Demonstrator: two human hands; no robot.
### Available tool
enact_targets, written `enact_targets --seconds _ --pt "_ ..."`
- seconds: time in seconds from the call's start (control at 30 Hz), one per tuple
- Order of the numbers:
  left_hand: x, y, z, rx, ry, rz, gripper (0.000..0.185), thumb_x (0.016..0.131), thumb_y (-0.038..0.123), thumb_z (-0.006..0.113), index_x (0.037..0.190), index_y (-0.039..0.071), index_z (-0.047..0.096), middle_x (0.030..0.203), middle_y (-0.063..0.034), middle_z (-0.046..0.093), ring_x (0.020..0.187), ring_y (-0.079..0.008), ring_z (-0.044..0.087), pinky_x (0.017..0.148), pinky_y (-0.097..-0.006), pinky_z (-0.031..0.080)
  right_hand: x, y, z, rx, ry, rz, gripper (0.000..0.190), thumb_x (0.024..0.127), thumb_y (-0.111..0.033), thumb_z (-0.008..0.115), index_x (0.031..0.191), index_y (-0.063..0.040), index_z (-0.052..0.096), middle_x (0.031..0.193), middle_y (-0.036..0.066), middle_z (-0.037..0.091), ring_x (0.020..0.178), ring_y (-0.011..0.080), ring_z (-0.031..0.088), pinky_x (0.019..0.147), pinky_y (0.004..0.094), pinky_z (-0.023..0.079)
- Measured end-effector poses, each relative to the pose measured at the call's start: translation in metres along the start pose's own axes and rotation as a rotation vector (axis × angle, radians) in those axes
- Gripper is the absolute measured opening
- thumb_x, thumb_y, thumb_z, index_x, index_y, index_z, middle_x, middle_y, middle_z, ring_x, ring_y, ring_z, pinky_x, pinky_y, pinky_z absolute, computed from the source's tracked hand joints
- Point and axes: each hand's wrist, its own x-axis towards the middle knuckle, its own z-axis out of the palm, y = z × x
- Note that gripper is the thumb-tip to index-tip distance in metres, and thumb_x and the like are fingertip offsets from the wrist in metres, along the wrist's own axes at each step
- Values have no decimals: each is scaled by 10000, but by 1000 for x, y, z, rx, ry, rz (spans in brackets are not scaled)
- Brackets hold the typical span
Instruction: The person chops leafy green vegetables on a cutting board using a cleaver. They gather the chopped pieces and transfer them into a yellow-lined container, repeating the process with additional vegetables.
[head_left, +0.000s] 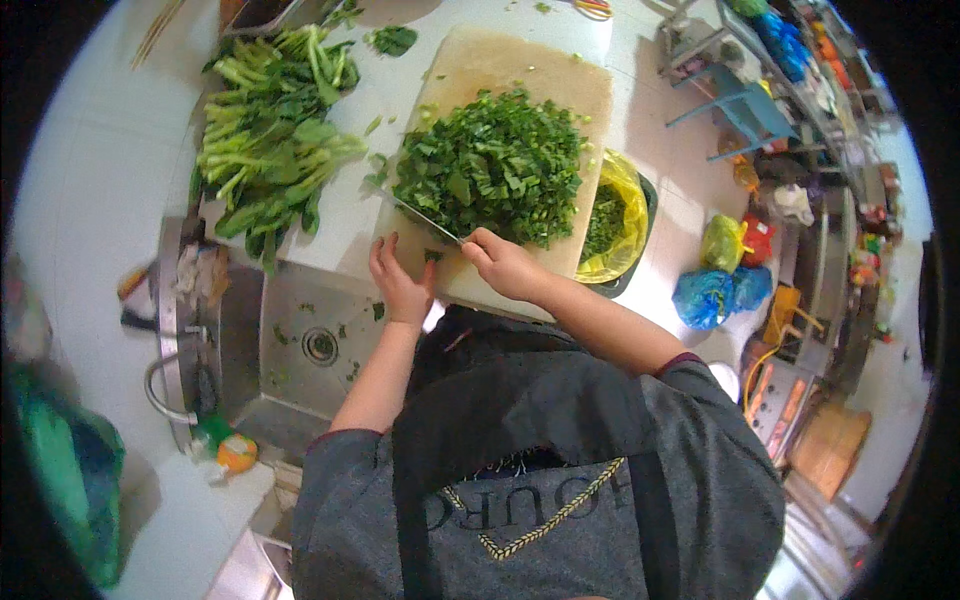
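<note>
A heap of chopped leafy greens (491, 161) covers the middle of a wooden cutting board (517, 60). My right hand (502, 262) grips the handle of a kitchen knife (424, 216), whose blade points up and left along the near edge of the heap. Beside the blade, at the board's near left corner, my left hand (399, 281) has its fingers apart and holds nothing. A small leaf scrap (433, 256) lies by its thumb. Whole leafy stalks (277, 135) are piled on the white counter (349, 225) left of the board.
Right of the board stands a bin lined with a yellow plastic bag (636, 210), with chopped greens inside. A steel sink (300, 382) with leaf scraps and a faucet (161, 390) is at the near left. Tied plastic bags (705, 296) sit on the floor to the right.
</note>
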Motion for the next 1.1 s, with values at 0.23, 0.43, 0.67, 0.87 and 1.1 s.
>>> enact_targets --seconds 0.23,0.43,0.67,0.87,1.1 --pt "12 29 65 -116 -49 -38 682 990 302 522 1532 6 235 1556 -312 211 1445 -457 212 1172 -509 181 -31 -8 -111 1 216 -261 388 1021 -386 491 1330 -170 584 1096 123 694 972 250 663 869 374 516" --pt "18 75 116 -150 160 -92 759 1019 546 378 1531 3 241 1551 -318 207 1437 -460 225 1165 -524 196 65 50 -274 -151 545 1 483 1024 -457 432 1357 -135 568 1205 148 677 1088 283 650 924 411 500" --pt "18 115 158 -72 435 -233 796 1000 572 415 1530 4 242 1555 -328 180 1440 -460 216 1167 -525 193 131 66 -327 -294 383 -65 553 1008 -518 414 1347 -113 578 1263 165 647 1184 334 597 992 424 458" --pt "34 144 184 -105 514 -317 727 1001 487 487 1515 13 285 1548 -327 178 1427 -453 245 1151 -513 260 136 20 -274 -503 -47 -325 542 1008 -531 424 1334 -131 592 1253 153 652 1155 350 604 995 438 456" --pt "53 178 219 -272 537 -383 720 984 479 534 1486 0 342 1544 -306 202 1430 -426 256 1141 -481 301 133 33 -275 -543 -229 -429 514 1011 -510 455 1307 -120 610 1188 154 679 1087 335 633 949 424 478"
